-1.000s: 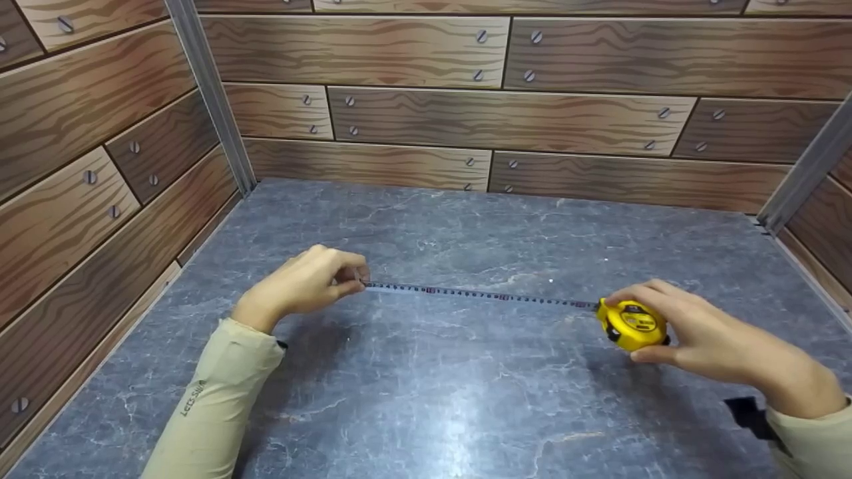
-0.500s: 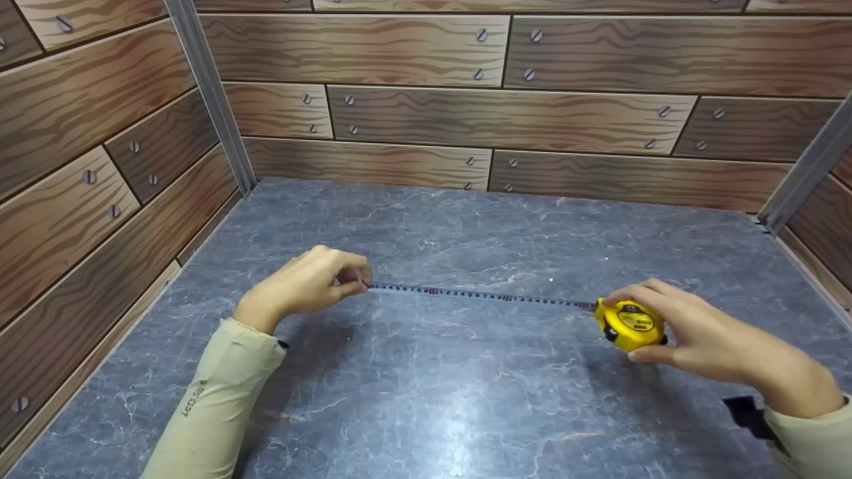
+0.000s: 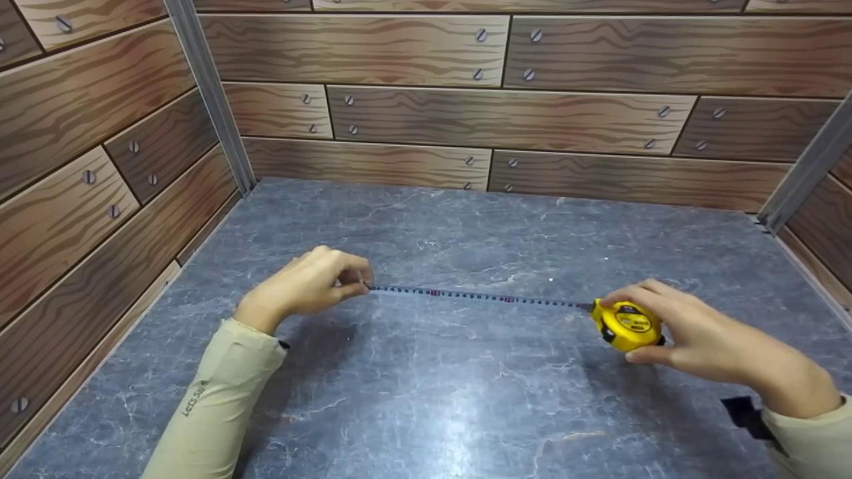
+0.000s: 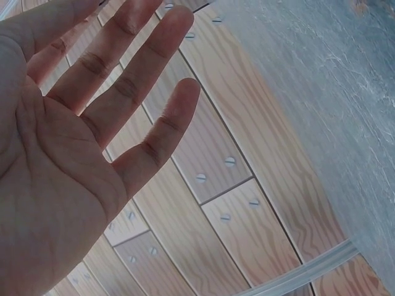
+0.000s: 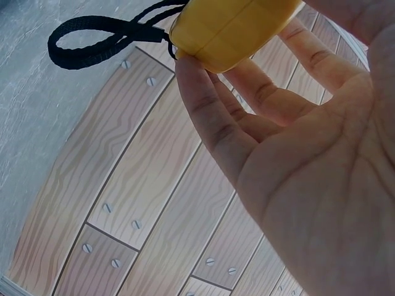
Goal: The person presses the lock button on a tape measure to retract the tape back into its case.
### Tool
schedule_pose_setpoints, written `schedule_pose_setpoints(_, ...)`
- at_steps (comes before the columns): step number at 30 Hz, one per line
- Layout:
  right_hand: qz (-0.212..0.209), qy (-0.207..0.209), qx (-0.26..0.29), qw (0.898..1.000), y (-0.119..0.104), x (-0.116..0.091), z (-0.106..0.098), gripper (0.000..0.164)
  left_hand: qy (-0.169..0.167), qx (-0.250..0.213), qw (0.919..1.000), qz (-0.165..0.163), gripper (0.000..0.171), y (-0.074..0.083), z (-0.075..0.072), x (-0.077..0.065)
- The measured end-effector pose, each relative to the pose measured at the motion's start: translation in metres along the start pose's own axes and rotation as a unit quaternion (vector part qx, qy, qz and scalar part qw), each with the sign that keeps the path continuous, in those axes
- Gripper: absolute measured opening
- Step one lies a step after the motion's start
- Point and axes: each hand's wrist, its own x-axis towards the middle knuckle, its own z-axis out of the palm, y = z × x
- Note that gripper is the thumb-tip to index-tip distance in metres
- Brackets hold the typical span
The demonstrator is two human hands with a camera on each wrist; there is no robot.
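Head view: yellow tape measure (image 3: 629,326) held by its edges in the right hand (image 3: 699,329), fingers along the far side and thumb at the near side, with the blade (image 3: 469,295) drawn out across to the left hand (image 3: 303,283) and pinched there at its end between thumb and finger; all apparently raised off the tabletop (image 3: 426,386), to judge by the shadows (image 3: 319,352) below. Likeliest trouble from here: losing that small left pinch and sending the blade whipping back, through spring pull against a shallow fingertip grip, perhaps with a nick to the right fingers near the mouth. Possible too: a buckle or twist in the unsupported strip, from tilting one end; or a dropped tape measure, from gripping at the edges with no palm behind. In the right wrist view, a loop of black strap (image 5: 89,43) dangling free, liable to snag. Hidden: the very end of the blade, under the left fingertips, and any lock, so impossible to tell whether locked or sprung. Cut off: the upper part of the tape measure in the right wrist view; the pinch itself in the left wrist view, with no blade in sight there. Hard to make out: the finest printed marks.
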Motion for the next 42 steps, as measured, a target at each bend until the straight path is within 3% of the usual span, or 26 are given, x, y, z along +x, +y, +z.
schedule_pose_setpoints(23,0.012,-0.018,0.009,1.000,-0.0025,0.0019,0.0009,0.066,-0.007,-0.004,0.9999,-0.006,0.007,0.0049,0.0030,0.0025)
schedule_pose_setpoints(42,-0.004,-0.012,0.004,1.000,-0.0055,0.0033,0.0038,0.068,-0.017,-0.006,0.9998,-0.008,0.010,0.0077,0.0041,0.0024)
